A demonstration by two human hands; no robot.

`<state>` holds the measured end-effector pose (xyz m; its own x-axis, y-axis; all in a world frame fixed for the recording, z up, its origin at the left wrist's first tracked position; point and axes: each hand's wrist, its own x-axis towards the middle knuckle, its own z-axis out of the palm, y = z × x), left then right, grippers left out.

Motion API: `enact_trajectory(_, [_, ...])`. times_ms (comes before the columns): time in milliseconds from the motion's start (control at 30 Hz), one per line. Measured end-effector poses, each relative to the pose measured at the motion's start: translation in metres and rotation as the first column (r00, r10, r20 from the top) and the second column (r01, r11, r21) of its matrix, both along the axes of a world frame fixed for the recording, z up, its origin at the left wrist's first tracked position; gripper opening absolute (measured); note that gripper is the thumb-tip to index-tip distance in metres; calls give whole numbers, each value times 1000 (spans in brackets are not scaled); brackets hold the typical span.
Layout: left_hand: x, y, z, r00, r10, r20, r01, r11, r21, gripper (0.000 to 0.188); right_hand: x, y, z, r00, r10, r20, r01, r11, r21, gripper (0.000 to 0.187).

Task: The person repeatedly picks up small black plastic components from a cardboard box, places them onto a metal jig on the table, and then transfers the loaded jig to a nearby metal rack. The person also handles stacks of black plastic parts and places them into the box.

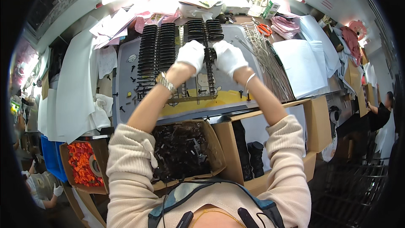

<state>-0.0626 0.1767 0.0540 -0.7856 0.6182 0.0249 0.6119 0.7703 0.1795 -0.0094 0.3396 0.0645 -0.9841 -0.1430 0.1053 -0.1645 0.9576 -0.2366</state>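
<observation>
A rack with upright bars stands on the grey mat, carrying columns of glossy black curved pieces. Both of my hands wear white gloves and meet at its right-hand bar. My left hand is closed, its fingertips at the left side of a black plastic piece on that bar. From the other side, my right hand pinches the same piece. The fingertips partly cover it, and its exact kind is unclear. Above the hands, more black pieces sit on the bar; below them its metal shows bare.
Loose small black parts lie on the mat. Long metal wires and orange-handled scissors are at the right. Nearer me stand a carton of black parts, an open carton and a box of orange parts. Other people are at both sides.
</observation>
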Motion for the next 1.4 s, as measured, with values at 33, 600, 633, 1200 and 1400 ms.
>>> enact_trajectory(33, [-16,1,9,987,-43,155,54,997,-64,18,-16,6,11,994,79,79,-79,997,2,22])
enact_trajectory(600, [15,0,-20,932,-19,363,-104,942,319,50,-14,12,-105,985,62,160,120,421,-899,53])
enact_trajectory(633, [13,-4,-30,980,-54,191,-7,951,309,51,-12,11,-86,976,50,211,147,566,-811,47])
enact_trajectory(1200, [-5,22,-115,637,64,768,-693,484,535,13,30,-14,-97,928,-96,361,307,-355,-883,21])
enact_trajectory(1400, [33,34,7,927,129,-351,-117,992,55,21,61,6,-43,949,-253,189,149,-169,-974,31])
